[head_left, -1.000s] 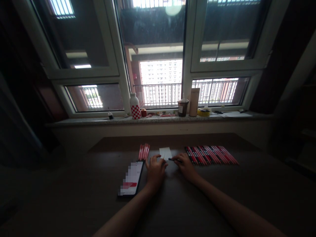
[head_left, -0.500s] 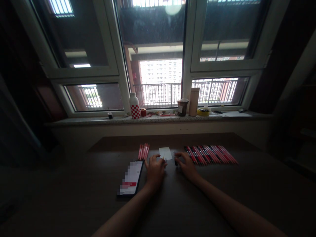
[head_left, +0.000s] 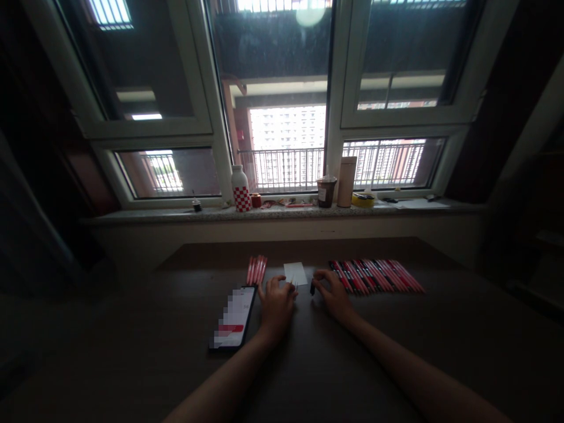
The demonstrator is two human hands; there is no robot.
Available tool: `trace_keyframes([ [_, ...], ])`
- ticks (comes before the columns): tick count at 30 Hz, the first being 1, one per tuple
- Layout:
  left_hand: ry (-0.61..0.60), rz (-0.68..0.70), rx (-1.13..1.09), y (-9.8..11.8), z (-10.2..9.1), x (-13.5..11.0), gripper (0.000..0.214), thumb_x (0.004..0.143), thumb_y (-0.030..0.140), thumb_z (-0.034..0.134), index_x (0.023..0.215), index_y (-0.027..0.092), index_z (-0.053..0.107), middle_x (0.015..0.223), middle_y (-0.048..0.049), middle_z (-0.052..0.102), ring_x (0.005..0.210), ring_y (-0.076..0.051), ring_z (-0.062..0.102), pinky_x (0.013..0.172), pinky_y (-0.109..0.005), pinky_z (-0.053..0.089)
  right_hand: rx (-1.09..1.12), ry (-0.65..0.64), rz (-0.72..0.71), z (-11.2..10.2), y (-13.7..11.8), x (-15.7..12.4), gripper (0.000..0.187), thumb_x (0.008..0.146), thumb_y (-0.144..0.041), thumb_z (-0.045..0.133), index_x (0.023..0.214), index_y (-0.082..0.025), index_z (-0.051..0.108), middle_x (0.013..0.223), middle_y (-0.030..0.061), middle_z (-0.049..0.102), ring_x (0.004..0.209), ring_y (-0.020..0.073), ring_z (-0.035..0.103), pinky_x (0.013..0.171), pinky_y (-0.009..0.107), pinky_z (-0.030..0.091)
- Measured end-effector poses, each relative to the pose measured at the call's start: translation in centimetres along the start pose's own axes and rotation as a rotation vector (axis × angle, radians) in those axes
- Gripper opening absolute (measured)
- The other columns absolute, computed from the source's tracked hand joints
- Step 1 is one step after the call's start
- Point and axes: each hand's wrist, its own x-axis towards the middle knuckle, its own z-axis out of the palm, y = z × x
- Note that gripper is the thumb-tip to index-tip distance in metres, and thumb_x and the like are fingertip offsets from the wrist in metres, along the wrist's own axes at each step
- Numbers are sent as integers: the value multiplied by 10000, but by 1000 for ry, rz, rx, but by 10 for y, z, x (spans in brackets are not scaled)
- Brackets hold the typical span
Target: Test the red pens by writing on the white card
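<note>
"What's in your fingers?"

"My right hand [head_left: 332, 295] pinches a small dark piece [head_left: 312, 286] at its fingertips. I can't tell whether it touches the table [head_left: 335, 367]."

"And the left?"

"My left hand [head_left: 278, 305] is curled, with thin pale slivers [head_left: 296, 287] at its fingertips. Whether I grip them, I can't tell (the window behind leaves my hands dim)."

"Why work so close together?"

"I'd judge it keeps the small pieces where both hands can meet. The white paper [head_left: 295, 273] lies just beyond, between them, probably for easy reach."

"And the pens?"

"The long row of red and pink pens [head_left: 376, 277] starts just beside my right hand, laid side by side, likely so each can be lifted singly. The pink bundle [head_left: 257, 270] sits apart, beyond my left hand, near the phone [head_left: 238, 311], which lies face up, perhaps for glancing at."

"Where's it tight?"

"Left, the phone's edge is near my wrist; right, the row crowds my knuckles. The most room runs towards me, between my forearms. The table's far edge is past the pens, and the windowsill [head_left: 211, 216] well beyond."
</note>
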Motion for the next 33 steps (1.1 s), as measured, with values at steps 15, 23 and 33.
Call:
trace_keyframes([
  [15,-22,33,75,1,3,-1,167,805,312,612,950,255,674,1236,-88,538,1203,-283,431,1078,-602,169,-195,-84,-97,0,-1,0,185,871,-301,558,978,-249,699,855,56,620,942,241,511,866,380,399],
  [23,-40,56,98,1,6,1,169,816,305,601,951,263,692,1266,-94,523,1228,-288,407,1070,-612,169,-220,-80,-81,1,5,0,185,866,-290,563,969,-244,710,852,57,617,947,248,504,857,377,399],
  [33,-62,60,68,4,3,1,210,824,321,598,1014,277,675,1272,-91,525,1222,-283,423,1075,-621,166,-228,-88,-63,1,6,-1,181,868,-298,566,963,-240,709,868,56,631,964,244,512,866,374,399],
])
